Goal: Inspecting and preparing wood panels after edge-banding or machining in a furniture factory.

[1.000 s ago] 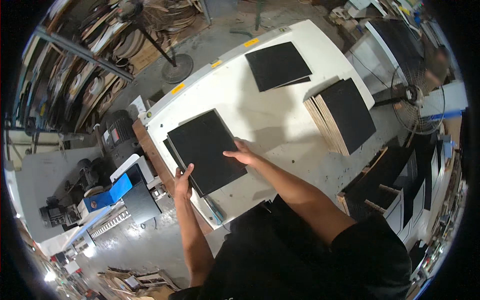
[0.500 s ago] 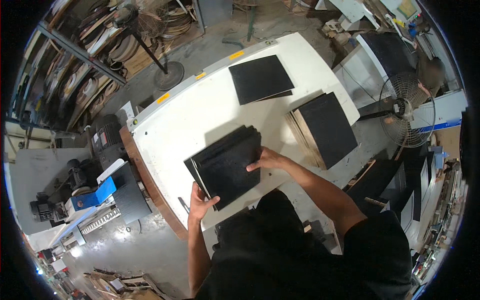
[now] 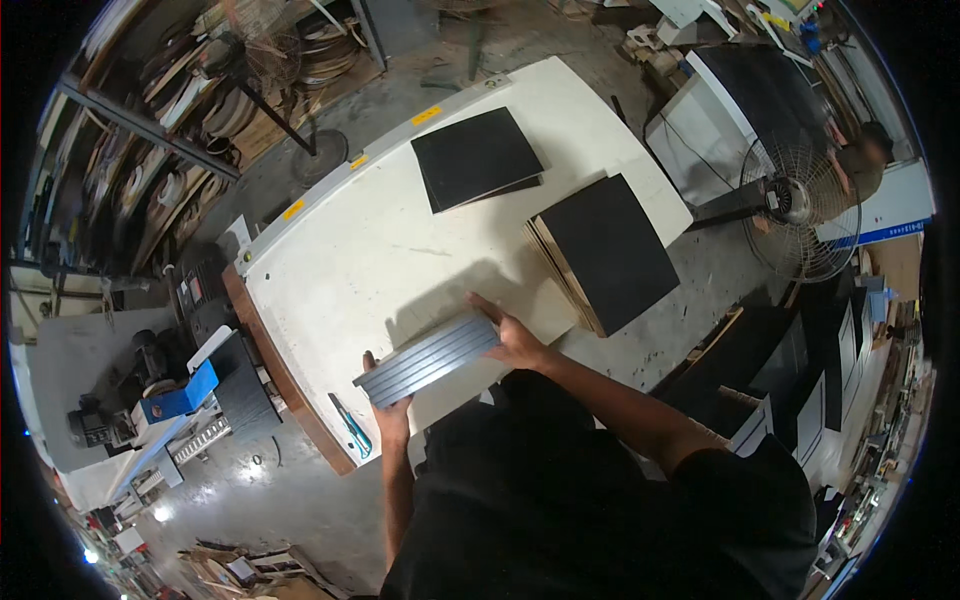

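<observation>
A stack of several black panels [image 3: 428,360] stands tilted up between my hands, its shiny dark edges facing up. My left hand [image 3: 389,405] grips the stack's left end, with the thumb on the far side. At the other end my right hand [image 3: 512,340] is closed round the corner, its thumb stretched out along the far side. The panels' broad faces are mostly hidden. A utility knife [image 3: 350,425] with a teal handle lies on the white table [image 3: 330,290] near my left hand.
To the right sits a taller pile of black-topped boards [image 3: 608,250] with pale wooden edges. Farther back lie a couple of black panels [image 3: 477,158]. A caged fan [image 3: 800,212] stands past the table's right end, with a person [image 3: 868,165] behind it. Machinery [image 3: 140,370] is at left.
The stack has turned from lying face up to standing on edge in my hands, closer to my body. The knife is now uncovered. My view has shifted slightly.
</observation>
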`<state>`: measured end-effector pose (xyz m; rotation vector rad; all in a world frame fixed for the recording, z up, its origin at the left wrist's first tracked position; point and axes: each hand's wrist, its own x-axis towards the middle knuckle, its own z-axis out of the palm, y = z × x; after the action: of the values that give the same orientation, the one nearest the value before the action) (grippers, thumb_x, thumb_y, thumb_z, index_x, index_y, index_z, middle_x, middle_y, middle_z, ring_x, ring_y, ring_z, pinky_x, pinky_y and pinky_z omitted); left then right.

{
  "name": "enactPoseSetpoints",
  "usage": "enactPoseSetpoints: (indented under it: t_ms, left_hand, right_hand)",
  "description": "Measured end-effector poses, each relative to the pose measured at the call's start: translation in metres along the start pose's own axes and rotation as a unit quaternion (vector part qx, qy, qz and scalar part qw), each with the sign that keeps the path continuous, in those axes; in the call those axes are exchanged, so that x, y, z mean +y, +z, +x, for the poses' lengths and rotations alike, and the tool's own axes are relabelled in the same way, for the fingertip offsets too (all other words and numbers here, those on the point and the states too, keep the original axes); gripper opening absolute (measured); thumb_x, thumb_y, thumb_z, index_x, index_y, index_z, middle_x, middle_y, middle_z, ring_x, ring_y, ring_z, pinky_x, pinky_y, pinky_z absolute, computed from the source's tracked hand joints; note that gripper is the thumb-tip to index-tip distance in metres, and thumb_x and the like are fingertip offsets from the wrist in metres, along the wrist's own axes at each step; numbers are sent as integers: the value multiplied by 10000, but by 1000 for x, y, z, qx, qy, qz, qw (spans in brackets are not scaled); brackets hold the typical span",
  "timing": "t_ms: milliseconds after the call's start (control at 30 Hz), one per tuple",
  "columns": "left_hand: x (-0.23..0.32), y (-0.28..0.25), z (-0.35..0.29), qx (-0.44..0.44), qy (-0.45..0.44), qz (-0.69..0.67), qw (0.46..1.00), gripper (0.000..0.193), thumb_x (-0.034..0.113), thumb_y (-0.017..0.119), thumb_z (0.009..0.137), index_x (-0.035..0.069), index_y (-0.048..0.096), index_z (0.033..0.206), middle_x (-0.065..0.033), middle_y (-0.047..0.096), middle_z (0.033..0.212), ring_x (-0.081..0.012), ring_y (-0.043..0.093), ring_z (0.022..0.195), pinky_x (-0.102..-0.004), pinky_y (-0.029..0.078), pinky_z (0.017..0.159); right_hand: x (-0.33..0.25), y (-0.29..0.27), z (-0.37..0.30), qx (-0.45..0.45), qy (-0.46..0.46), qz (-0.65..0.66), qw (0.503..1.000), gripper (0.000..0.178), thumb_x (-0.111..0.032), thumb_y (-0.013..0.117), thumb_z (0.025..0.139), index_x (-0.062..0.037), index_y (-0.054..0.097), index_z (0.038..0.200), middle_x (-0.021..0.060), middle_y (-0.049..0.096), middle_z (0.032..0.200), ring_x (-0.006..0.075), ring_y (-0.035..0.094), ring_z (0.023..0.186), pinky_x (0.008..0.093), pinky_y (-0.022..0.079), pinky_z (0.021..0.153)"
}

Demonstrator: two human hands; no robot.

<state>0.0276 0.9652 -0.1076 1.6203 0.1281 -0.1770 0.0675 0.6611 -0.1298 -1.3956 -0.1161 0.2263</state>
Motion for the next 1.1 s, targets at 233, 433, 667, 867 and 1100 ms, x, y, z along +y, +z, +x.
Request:
enactPoseSetpoints:
  t_ms: [233,433,667,867,1100]
  left_hand:
    - [-21,10,-1,73,-24,-167,983,927,-110,530,813,70,221,1669,-64,297,1699,-196,371,1471,-326,311,1163]
    - [-12,20,-2,64,0,-130,989,882,-105,542,828,34,251,1649,-79,355,1660,-218,394,1453,-357,289,1189]
    - [-71,-35,-7,97,-119,9,988,620,99,568,961,-68,377,1527,-217,442,1565,-342,422,1420,-449,271,1229]
    - [-42,-9,-1,132,-33,165,977,490,332,797,954,-122,678,1095,-263,731,1013,-325,678,892,-447,559,856]
    - [-44,6,11,30,-42,296,954,499,324,828,923,-120,680,1095,-255,734,1010,-315,675,888,-444,558,854]
  right_hand:
    - [-6,13,4,-46,-44,-45,997,1192,-192,795,911,-54,-115,1668,217,104,1731,305,221,1571,409,192,1281]
    - [-3,5,-6,-42,-80,-122,988,1122,-170,731,962,-2,-144,1646,205,-11,1744,302,135,1599,417,154,1294]
    - [2,32,-6,-32,-124,-46,991,957,-307,653,1039,7,2,1666,180,-10,1757,294,-10,1622,433,37,1303]
    - [-2,23,-3,-31,-111,-59,992,1157,-699,553,972,-28,-82,1669,173,-63,1757,323,-13,1622,496,68,1278]
    - [-3,23,-5,1,-121,-85,989,1229,-824,485,921,-17,-62,1668,192,1,1751,335,60,1613,501,100,1279]
